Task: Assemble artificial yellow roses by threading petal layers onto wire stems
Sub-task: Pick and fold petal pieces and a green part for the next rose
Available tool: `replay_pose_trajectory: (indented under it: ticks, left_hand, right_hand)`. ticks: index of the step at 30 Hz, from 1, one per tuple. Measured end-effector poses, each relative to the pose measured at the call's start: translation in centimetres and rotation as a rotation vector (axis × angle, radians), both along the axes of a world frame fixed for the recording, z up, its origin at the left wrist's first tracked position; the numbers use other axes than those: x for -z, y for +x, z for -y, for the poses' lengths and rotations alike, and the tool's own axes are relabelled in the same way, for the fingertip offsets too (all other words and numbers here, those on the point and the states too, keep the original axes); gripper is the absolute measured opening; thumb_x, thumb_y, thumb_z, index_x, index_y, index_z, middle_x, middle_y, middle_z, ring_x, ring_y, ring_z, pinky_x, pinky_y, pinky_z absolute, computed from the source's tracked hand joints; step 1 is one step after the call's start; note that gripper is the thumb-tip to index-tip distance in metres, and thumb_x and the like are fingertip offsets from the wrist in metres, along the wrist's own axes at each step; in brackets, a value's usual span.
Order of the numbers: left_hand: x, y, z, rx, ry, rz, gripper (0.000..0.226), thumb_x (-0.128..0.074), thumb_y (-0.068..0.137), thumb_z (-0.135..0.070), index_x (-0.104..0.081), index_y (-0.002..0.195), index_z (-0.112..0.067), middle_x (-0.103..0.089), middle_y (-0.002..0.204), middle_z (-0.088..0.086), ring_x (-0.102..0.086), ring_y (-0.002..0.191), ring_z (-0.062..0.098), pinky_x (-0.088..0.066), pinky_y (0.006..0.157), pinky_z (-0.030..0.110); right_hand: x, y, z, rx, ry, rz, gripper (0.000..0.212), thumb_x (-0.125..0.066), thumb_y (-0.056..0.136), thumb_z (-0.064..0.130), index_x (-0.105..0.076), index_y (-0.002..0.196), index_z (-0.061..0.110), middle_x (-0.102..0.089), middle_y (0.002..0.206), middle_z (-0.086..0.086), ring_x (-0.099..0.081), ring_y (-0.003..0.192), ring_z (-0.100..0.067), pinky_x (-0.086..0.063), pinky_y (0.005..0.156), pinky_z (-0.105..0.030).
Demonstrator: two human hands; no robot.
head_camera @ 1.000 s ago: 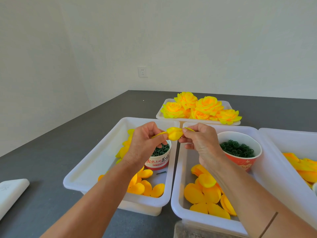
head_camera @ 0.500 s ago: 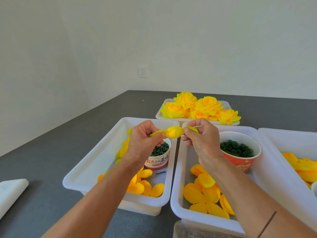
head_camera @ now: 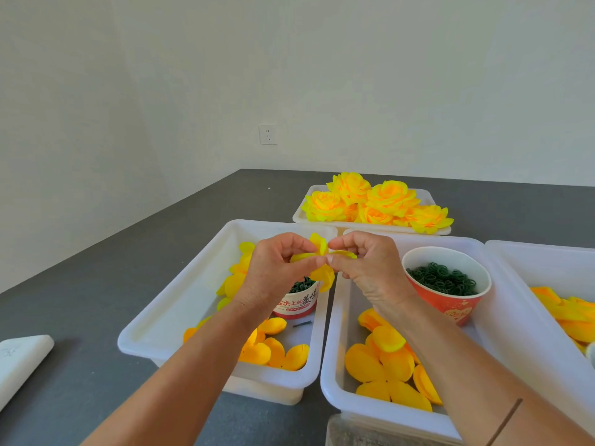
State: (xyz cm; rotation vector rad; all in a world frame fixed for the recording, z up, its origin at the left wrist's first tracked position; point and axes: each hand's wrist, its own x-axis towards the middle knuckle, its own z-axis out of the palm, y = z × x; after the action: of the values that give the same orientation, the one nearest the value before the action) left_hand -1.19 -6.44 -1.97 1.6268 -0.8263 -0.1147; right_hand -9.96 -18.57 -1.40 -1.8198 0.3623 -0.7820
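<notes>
so a second ago the petal piece was bunched up into a tight little bud stretched sideways between the two hands, and now it's opened out: the petal layer point(head_camera: 323, 272) shows lobes sticking up, out to the right and hanging down. Both hands have also closed in on each other, fingertips nearly touching at the middle. Left hand point(head_camera: 279, 268) pinches the layer at its centre, right hand point(head_camera: 363, 265) pinches it from the other side, so both grips are narrow and holding the same piece. It's up in the air over the gap between the left bin point(head_camera: 180, 317) and the middle bin point(head_camera: 335, 365), just in front of the small cup point(head_camera: 296, 305) of green bits

my read is the layer is being spread and seated, so this flower's only at an early layer. can't see any wire stem, it's hidden if it's there. Finished roses point(head_camera: 373, 204) sit in the far tray, loose petals point(head_camera: 383, 368) wait in the near bins
</notes>
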Motion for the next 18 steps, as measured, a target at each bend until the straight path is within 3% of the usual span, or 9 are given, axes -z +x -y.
replay_pose_trajectory:
  ticks: [3, 6, 8, 11, 18]
  left_hand:
    - [0.15, 0.14, 0.07, -0.025, 0.074, 0.01, 0.009, -0.074, 0.078, -0.017, -0.069, 0.078, -0.025, -0.071, 0.069, -0.005, -0.065, 0.065, 0.004, -0.051, 0.062, 0.02]
    - [0.32, 0.31, 0.24, -0.11, 0.134, 0.011, 0.022, -0.07, 0.079, -0.014, -0.068, 0.068, -0.033, -0.068, 0.063, -0.015, -0.063, 0.063, 0.001, -0.047, 0.062, 0.022]
    - [0.38, 0.45, 0.21, -0.149, 0.154, 0.004, 0.024, -0.069, 0.08, -0.013, -0.068, 0.067, -0.033, -0.066, 0.062, -0.015, -0.059, 0.06, 0.001, -0.045, 0.06, 0.021]
    - [0.34, 0.42, 0.21, -0.181, 0.167, 0.007, 0.021, -0.065, 0.081, -0.011, -0.069, 0.068, -0.028, -0.065, 0.065, -0.009, -0.056, 0.061, 0.004, -0.047, 0.062, 0.025]
    - [0.0, -0.13, 0.77, -0.221, 0.114, 0.073, 0.017, -0.064, 0.083, -0.01, -0.069, 0.071, -0.021, -0.063, 0.062, -0.006, -0.056, 0.063, 0.009, -0.049, 0.064, 0.027]
  right_hand:
    - [-0.03, 0.1, -0.05, -0.016, -0.025, 0.011, 0.016, -0.072, 0.077, 0.001, -0.069, 0.092, 0.005, -0.067, 0.077, -0.005, -0.061, 0.064, -0.009, -0.046, 0.054, -0.01]
    - [0.08, 0.25, -0.03, 0.039, -0.137, -0.025, 0.018, -0.069, 0.08, 0.002, -0.07, 0.098, 0.005, -0.068, 0.089, -0.008, -0.064, 0.081, -0.02, -0.054, 0.076, -0.027]
    - [0.27, 0.36, 0.13, 0.126, -0.251, -0.081, 0.018, -0.066, 0.084, 0.005, -0.071, 0.101, 0.006, -0.069, 0.095, -0.009, -0.062, 0.085, -0.02, -0.05, 0.083, -0.032]
    - [0.46, 0.52, 0.63, 0.24, -0.305, -0.127, 0.015, -0.06, 0.087, 0.008, -0.072, 0.096, 0.007, -0.07, 0.096, -0.008, -0.06, 0.09, -0.022, -0.043, 0.08, -0.028]
    - [0.49, 0.64, 0.77, 0.333, -0.244, -0.065, 0.011, -0.057, 0.09, 0.01, -0.068, 0.09, 0.007, -0.067, 0.092, -0.011, -0.062, 0.087, -0.031, -0.049, 0.082, -0.043]
